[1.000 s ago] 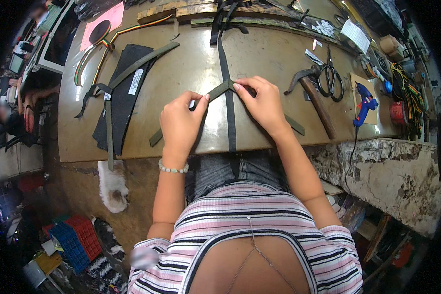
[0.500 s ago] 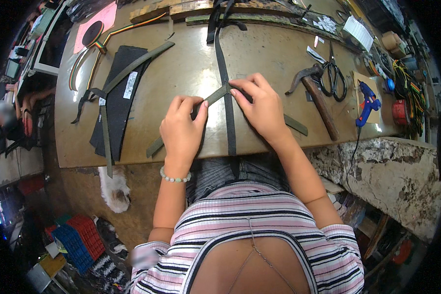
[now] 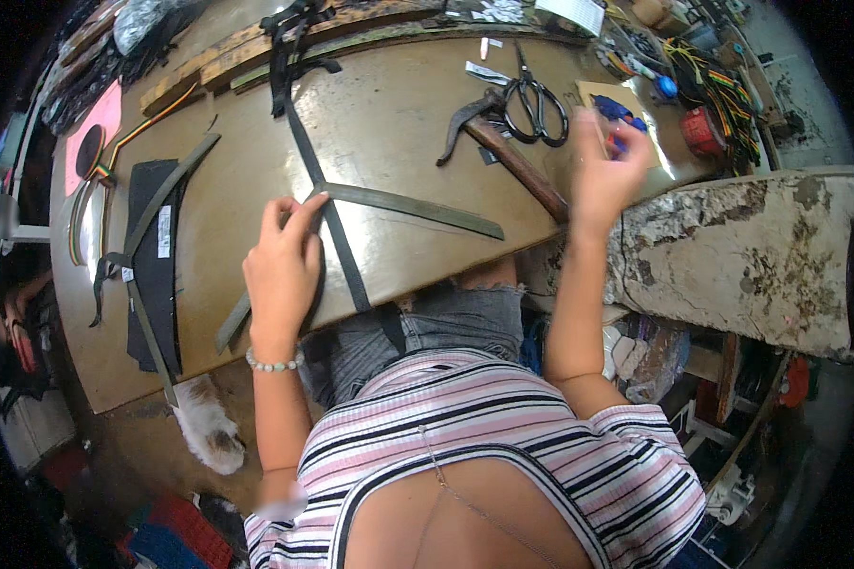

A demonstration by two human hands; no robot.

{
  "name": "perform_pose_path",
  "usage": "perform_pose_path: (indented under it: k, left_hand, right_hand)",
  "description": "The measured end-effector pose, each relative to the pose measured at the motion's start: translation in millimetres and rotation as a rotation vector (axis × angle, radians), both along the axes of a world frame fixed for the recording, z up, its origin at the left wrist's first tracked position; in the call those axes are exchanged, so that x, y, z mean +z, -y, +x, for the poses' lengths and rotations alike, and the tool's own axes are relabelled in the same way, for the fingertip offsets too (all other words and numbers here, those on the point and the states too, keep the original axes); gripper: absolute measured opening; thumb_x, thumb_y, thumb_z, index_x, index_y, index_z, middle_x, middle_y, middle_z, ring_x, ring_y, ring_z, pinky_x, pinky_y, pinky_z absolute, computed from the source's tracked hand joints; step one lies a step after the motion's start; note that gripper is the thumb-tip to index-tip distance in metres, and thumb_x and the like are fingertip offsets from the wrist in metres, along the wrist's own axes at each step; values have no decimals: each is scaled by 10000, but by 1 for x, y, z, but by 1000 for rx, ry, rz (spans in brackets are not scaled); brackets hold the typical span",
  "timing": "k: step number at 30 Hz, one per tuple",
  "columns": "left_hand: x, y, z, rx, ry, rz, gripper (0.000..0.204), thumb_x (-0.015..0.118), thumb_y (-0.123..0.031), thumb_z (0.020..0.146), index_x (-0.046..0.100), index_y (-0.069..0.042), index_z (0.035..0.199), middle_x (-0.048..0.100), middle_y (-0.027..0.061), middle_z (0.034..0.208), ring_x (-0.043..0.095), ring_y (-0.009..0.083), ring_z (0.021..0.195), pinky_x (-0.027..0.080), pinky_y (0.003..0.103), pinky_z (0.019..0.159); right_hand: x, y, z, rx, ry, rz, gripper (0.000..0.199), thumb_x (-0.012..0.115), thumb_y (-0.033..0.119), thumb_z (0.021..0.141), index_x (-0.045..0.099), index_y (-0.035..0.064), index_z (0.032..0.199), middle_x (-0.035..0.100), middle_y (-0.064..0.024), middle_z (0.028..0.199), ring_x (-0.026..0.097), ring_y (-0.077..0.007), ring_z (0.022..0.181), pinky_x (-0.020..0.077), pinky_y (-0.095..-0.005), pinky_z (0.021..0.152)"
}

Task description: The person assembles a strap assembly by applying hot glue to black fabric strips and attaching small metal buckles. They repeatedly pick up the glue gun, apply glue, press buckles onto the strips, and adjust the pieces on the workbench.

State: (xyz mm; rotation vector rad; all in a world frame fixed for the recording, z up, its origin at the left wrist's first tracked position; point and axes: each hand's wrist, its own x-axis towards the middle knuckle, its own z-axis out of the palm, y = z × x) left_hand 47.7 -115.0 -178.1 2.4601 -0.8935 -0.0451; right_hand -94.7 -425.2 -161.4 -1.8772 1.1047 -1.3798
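Note:
My left hand [image 3: 283, 261] is at the spot where an olive-green strap [image 3: 413, 206] meets a long black strap [image 3: 345, 251]. Its thumb and forefinger are closed in a pinch on the olive strap at this crossing. The olive strap's other arm comes out below my left hand. Over at the right, my right hand [image 3: 609, 185] is at a blue glue gun [image 3: 621, 111], partly covering it. Its fingers are smeared by motion, and whether they grip the gun cannot be made out.
Between my hands and the tools lie a hammer [image 3: 522, 171] and black scissors [image 3: 537, 106]. At left, another set of olive straps [image 3: 166, 194] rests on a dark fabric piece [image 3: 152, 284], beside a striped ribbon roll [image 3: 90, 152]. Wooden planks [image 3: 256, 52] line the back. A furry animal [image 3: 207, 427] is by the table's left front.
My right hand has left the strap crossing and moved right to the glue gun. My left hand has shifted up onto the crossing. The whole view has turned toward the right.

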Motion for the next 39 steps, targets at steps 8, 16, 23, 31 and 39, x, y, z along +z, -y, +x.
perform_pose_path:
  k: [8,16,23,31,39]
  left_hand:
    - [-2,6,5,70,-35,-165,236,629,-145,935,725,-172,1149,636,74,989,672,270,812,531,385,730]
    - [-10,3,10,117,-48,-242,169,682,-173,913,754,-115,1054,657,109,906,670,285,808,526,385,726]
    - [-13,3,9,156,-47,-274,141,699,-195,901,759,-129,1010,662,79,876,673,277,741,531,397,670]
    - [-12,4,8,165,-35,-255,131,700,-202,901,757,-128,993,648,78,864,667,276,713,523,399,644]
    - [-12,4,7,165,-7,-270,126,702,-207,900,756,-137,989,642,75,854,666,276,707,518,405,630]
  right_hand:
    - [-24,140,-48,26,-327,-84,530,735,388,907,517,3,1198,696,-195,995,687,-334,826,542,-447,752]
    - [84,79,-3,331,-573,84,385,727,364,924,586,23,1038,666,-62,713,630,-135,502,488,-288,455]
    - [61,-62,71,1273,-622,127,437,736,384,910,608,20,1115,702,-137,841,676,-204,721,517,-336,665]
    - [37,-72,103,1139,-683,-55,536,715,489,889,576,-1,1058,674,-224,722,690,-388,662,513,-433,586]
    - [31,-74,105,1111,-654,-117,546,709,491,891,568,-8,1063,669,-245,712,689,-418,673,520,-453,586]
